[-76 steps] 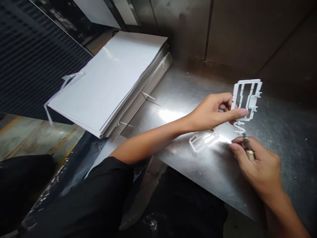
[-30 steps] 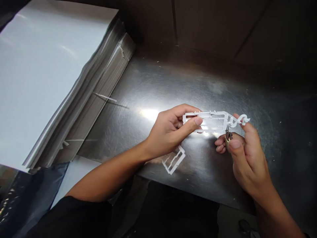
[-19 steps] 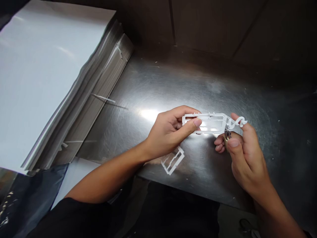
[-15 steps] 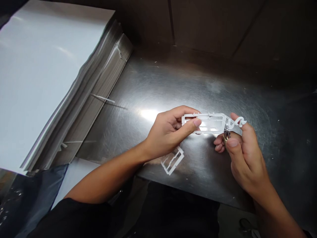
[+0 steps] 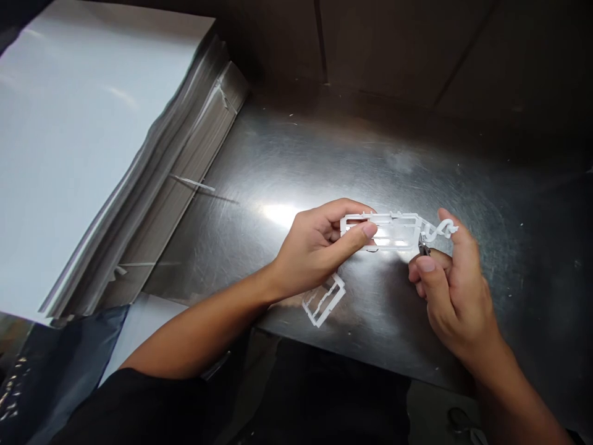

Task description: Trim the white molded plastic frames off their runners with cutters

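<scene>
My left hand (image 5: pixel 324 241) is closed on a white plastic frame (image 5: pixel 397 217), its thumb across the near side. The frame has long open slots and hangs level above the metal table. From its right end sticks out a curly white plastic piece (image 5: pixel 438 231). My right hand (image 5: pixel 451 278) grips small cutting pliers (image 5: pixel 423 247), whose jaws are at the joint between frame and curl. Their handles are mostly hidden in my palm. A second white plastic frame (image 5: pixel 330 303) lies on the table below my left wrist.
A tall stack of white sheets (image 5: pixel 102 123) fills the left, with thin white ties (image 5: pixel 192 183) poking out toward the metal table (image 5: pixel 287 154). Dark wall panels (image 5: pixel 393 49) stand behind. The table's near edge runs below my hands, and small white specks dot its surface.
My right hand has shifted slightly, its fingers closing further round the pliers. The curly piece has moved a little left. My left hand holds the frame almost unmoved.
</scene>
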Demonstrator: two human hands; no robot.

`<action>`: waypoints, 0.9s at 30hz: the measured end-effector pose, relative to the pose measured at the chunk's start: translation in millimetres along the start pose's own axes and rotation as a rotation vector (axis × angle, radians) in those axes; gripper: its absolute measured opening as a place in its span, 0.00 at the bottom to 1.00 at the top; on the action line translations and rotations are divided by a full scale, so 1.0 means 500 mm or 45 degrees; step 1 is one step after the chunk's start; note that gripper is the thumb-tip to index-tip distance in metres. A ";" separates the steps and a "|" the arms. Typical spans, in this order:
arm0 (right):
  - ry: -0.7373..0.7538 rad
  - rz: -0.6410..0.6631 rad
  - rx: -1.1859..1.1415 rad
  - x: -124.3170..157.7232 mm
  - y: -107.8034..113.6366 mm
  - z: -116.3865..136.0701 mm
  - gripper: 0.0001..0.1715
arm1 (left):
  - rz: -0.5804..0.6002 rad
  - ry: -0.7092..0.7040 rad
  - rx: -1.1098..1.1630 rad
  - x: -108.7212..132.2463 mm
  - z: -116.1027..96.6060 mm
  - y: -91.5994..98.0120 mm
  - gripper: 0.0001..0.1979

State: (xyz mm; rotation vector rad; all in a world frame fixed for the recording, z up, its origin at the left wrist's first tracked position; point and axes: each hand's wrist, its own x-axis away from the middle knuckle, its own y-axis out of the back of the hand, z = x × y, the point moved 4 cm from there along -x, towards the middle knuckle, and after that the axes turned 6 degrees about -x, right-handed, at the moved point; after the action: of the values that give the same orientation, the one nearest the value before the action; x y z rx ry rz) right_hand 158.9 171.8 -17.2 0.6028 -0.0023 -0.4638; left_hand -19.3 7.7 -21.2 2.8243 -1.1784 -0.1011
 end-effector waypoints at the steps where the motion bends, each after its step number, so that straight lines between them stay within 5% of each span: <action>1: 0.011 -0.018 0.014 0.000 0.000 0.003 0.38 | 0.006 0.003 -0.001 0.000 0.000 -0.001 0.18; 8: -0.029 -0.098 0.072 0.009 -0.001 0.000 0.39 | 0.037 -0.004 0.105 -0.004 -0.005 -0.009 0.14; 18: -0.202 -0.065 -0.215 0.006 0.005 -0.036 0.40 | 0.075 0.046 0.277 -0.010 0.011 -0.012 0.18; 21: -0.200 -0.040 -0.120 0.003 0.007 -0.040 0.40 | 0.184 0.251 0.493 -0.015 0.018 -0.018 0.19; 24: -0.186 0.012 0.104 -0.002 0.015 -0.054 0.38 | 0.421 0.609 0.916 -0.019 0.027 -0.033 0.08; 27: -0.199 0.132 0.430 -0.007 0.019 -0.083 0.41 | 0.598 0.941 1.309 -0.017 0.029 -0.042 0.21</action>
State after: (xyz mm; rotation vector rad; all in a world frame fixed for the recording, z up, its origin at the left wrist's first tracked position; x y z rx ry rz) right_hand 165.5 203.0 -45.9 0.8916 -0.2637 -0.4114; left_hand -12.0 27.9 -37.3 2.5486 -1.9237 1.8416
